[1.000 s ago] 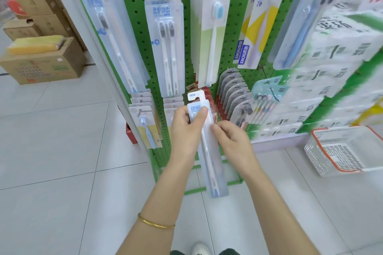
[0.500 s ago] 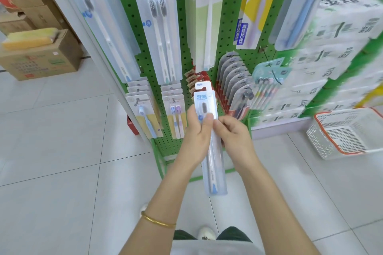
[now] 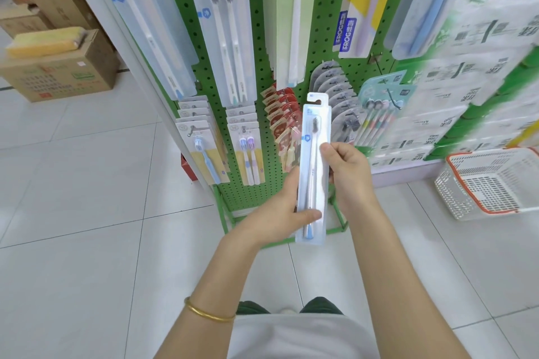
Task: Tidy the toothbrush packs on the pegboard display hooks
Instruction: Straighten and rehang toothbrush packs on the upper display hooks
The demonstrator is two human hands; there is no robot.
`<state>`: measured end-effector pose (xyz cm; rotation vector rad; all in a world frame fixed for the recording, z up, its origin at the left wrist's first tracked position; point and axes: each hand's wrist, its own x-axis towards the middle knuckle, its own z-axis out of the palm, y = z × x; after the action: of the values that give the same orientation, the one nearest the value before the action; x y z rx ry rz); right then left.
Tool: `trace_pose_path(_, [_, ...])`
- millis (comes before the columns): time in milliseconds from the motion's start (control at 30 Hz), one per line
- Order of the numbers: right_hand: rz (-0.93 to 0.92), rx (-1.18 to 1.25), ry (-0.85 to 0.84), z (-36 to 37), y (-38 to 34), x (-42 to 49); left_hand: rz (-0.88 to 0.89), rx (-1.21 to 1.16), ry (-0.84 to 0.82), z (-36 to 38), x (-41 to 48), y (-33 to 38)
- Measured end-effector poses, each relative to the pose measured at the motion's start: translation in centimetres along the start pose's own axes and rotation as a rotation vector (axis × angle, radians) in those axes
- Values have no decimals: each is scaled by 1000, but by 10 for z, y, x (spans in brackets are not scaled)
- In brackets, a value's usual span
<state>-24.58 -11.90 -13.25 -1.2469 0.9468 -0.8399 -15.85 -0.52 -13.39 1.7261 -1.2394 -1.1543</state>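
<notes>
Your left grip (image 3: 277, 213) curls round the toothbrush pack (image 3: 316, 131) at its 6 o'clock end, thumb across the front. Your right grip (image 3: 348, 175) pinches its 3 o'clock edge. The pack is upright, held before the green pegboard (image 3: 261, 38).

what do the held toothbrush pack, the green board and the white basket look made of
Toothbrush pack: likely clear glossy plastic blister over printed card; the brush shows through. Green pegboard: probably painted metal, evenly punched holes. Basket: moulded plastic lattice, white with orange rim.
</notes>
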Motion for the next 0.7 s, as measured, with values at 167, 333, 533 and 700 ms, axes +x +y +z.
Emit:
trace_pose_path(167, [12, 40, 78, 3, 3, 7, -76, 108, -15, 0, -3, 1])
trace_pose_path(333, [19, 45, 180, 6, 6, 9, -97, 244, 57, 4, -1, 1])
trace_pose_path(533, [35, 73, 215, 4, 6, 16, -89, 315, 81, 7, 2, 6])
trace_pose_path(700, [100, 190, 74, 5, -2, 8, -125, 280, 11, 4, 4, 6])
